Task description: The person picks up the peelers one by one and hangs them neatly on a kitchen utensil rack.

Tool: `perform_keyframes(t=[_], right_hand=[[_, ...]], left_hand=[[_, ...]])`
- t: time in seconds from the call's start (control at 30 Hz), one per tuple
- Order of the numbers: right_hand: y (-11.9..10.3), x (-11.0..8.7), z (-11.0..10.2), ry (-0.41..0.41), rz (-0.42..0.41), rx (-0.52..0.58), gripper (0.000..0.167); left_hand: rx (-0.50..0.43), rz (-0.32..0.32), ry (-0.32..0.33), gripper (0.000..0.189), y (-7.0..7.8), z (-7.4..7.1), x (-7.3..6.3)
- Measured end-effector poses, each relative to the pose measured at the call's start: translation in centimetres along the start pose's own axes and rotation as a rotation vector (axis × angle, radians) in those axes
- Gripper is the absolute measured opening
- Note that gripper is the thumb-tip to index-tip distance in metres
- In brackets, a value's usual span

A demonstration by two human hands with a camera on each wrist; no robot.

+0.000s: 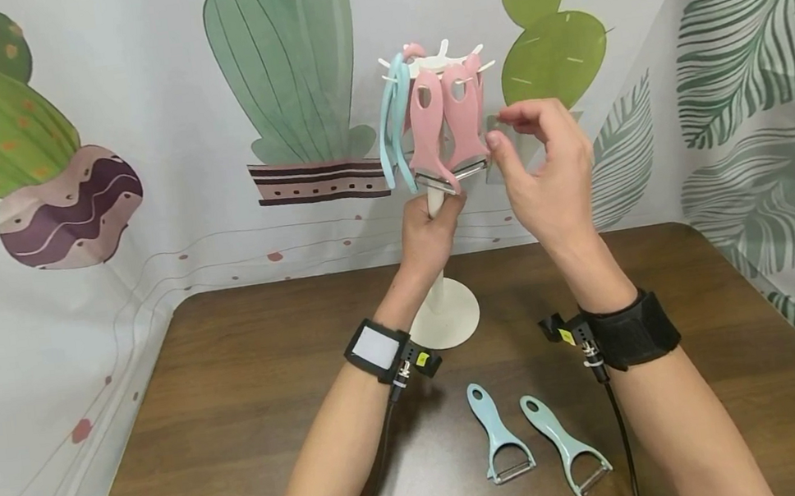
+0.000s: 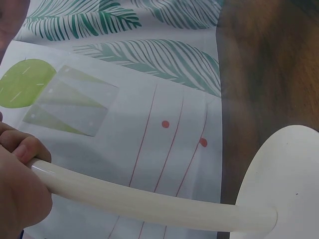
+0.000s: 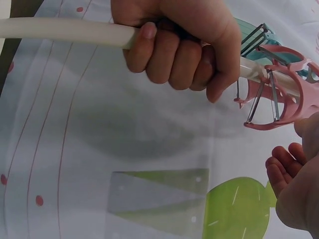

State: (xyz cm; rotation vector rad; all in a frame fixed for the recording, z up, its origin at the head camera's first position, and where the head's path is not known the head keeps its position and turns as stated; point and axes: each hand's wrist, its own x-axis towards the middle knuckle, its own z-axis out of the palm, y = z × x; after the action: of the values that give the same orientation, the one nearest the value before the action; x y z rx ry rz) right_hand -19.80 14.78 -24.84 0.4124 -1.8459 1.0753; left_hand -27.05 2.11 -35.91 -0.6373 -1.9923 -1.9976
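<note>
My left hand grips the pole of a white hook stand, its fingers curled round it below the hooks. Pink peelers hang from the stand's front and right hooks, blades down. On the left side hang blue peelers, seen edge-on. My right hand is raised just right of the pink peelers, thumb and fingers bent and apart with nothing between them. In the right wrist view its thumb is close to a pink peeler; I cannot tell whether they touch.
The stand's round white base is on the brown wooden table. Nearer me lie a light blue peeler and a pale green peeler. A cactus-print cloth hangs behind the table. Cables trail from both wrist cameras.
</note>
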Motion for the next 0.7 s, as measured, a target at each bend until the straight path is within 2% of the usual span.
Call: perform_keyframes(t=[0.4,0.63,0.7], right_hand=[[0.9,-2.3,-1.4,-0.023,-0.027,-0.051,0.021],[1.0,-4.0,-2.1,-0.035,0.028,-0.067,0.020],[1.8,-4.6,-2.2,-0.048,0.034,-0.088,0.022]], left_hand=[[0.002,-0.008,0.002,0.047,-0.1,0.1,0.1],[0.003,-0.008,0.010,0.046,-0.3,0.2,0.1],[0.003,-0.010,0.008,0.045,-0.3,0.2,0.1]])
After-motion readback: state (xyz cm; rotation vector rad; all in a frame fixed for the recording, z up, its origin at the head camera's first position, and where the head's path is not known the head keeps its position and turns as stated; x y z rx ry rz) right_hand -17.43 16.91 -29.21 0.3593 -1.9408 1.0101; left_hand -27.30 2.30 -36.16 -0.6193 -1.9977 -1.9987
